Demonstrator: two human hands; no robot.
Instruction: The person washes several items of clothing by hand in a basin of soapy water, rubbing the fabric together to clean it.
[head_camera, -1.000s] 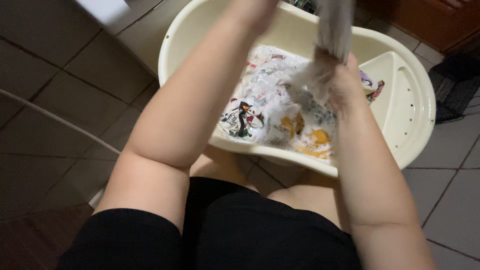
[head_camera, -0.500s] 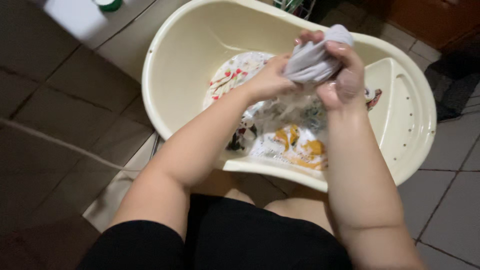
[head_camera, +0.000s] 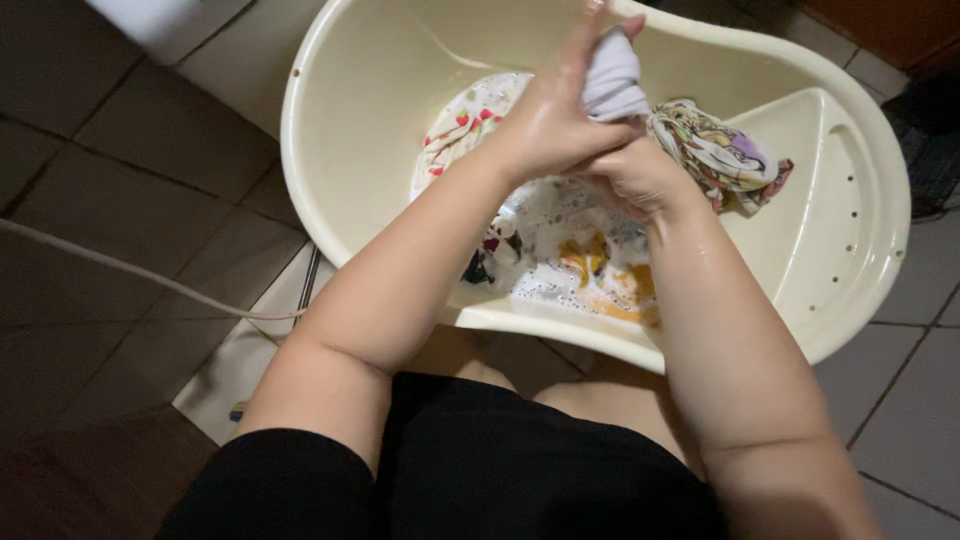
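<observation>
We held the small wet white cloth (head_camera: 612, 82) bunched between our left hand (head_camera: 555, 120) and right hand (head_camera: 630, 175), both grips closed on it, above the cream oval plastic tub (head_camera: 350, 90). Wringing well meant twisting over the suds so the water dripped inside.

Tub on the floor before my knees, laundry inside it.

My left hand (head_camera: 550, 125) and right hand (head_camera: 630, 175) meet above the wash tub (head_camera: 350, 90), both on a wrung cloth (head_camera: 612, 80). Soaked clothes (head_camera: 580, 265) lie in suds at the bottom; a bundled garment (head_camera: 720, 150) rests on the right-hand ledge, I think. A hose (head_camera: 130, 270) crosses the floor left.
</observation>
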